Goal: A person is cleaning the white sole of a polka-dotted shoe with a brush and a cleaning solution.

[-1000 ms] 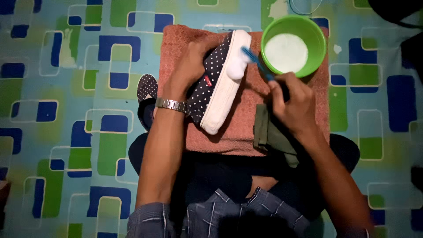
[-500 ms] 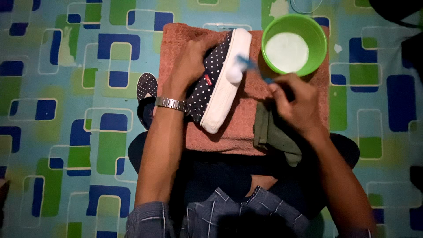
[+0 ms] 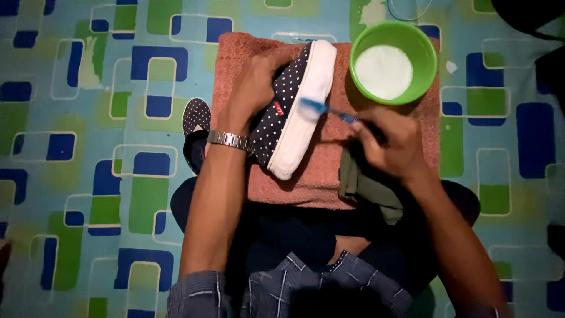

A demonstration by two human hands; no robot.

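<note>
Left hand (image 3: 253, 94) fingers wrapped tight around polka-dot shoe (image 3: 294, 106), tilting white sole up, centre frame on brown towel (image 3: 306, 182). Right hand (image 3: 391, 144) fingers pinched closed on blue toothbrush (image 3: 321, 109), bristles against sole. Green bowl (image 3: 394, 62) upper right, within dipping reach.

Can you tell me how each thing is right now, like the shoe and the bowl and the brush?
Shoe: tipped on its side, left hand gripping it.
Toothbrush: in right hand, bristles on the white sole.
Green bowl: upright, holding white liquid.
Towel: spread flat under the shoe.
Second shoe: on the floor, partly hidden.
</note>
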